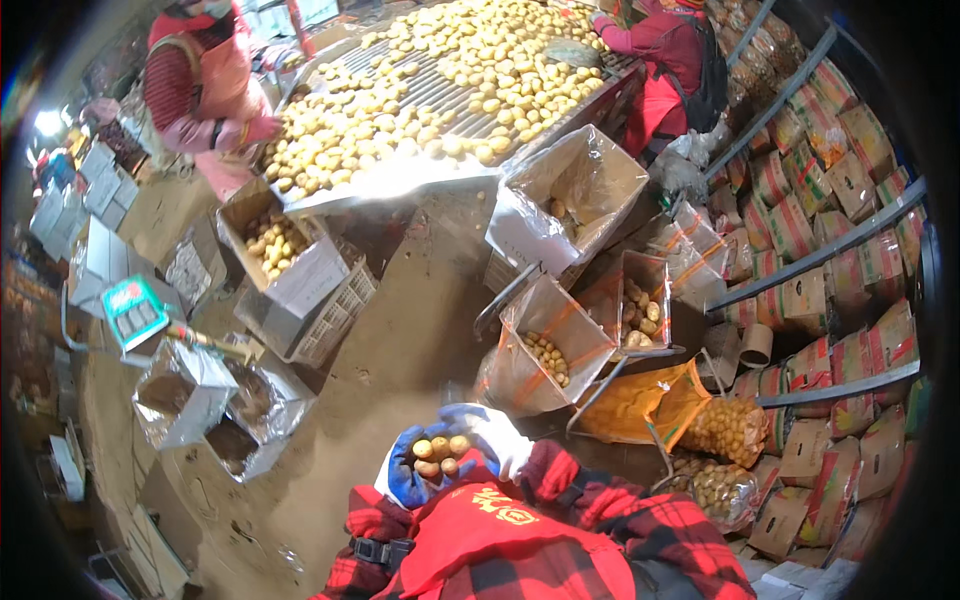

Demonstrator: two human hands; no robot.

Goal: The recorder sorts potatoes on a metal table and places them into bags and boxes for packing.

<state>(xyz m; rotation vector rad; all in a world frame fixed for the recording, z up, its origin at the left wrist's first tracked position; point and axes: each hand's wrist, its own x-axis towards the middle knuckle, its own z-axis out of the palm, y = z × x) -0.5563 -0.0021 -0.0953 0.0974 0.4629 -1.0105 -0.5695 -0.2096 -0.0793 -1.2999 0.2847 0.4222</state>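
Several small potatoes (pixel 440 453) lie bunched together in front of my red apron. Cupped under them from the left is my left hand (pixel 409 471), in a white glove with a blue palm. My right hand (pixel 491 435), gloved alike, curls around their far and right side. Its fingertips are partly hidden by the glove's bend. Just beyond my hands, to the right, a bag-lined holder (pixel 517 390) has small potatoes at its bottom. Next to it stands another striped clear bag (pixel 670 300) with larger potatoes.
A roller sorting table (pixel 442 94) spread with potatoes stands ahead, with one person at each side. Open cartons (pixel 322 274) (pixel 517 225) sit at its near end. Lined boxes (pixel 180 424) and a scale (pixel 135 311) are left; an orange mesh bag (pixel 630 401) and metal rails (pixel 847 247) are right.
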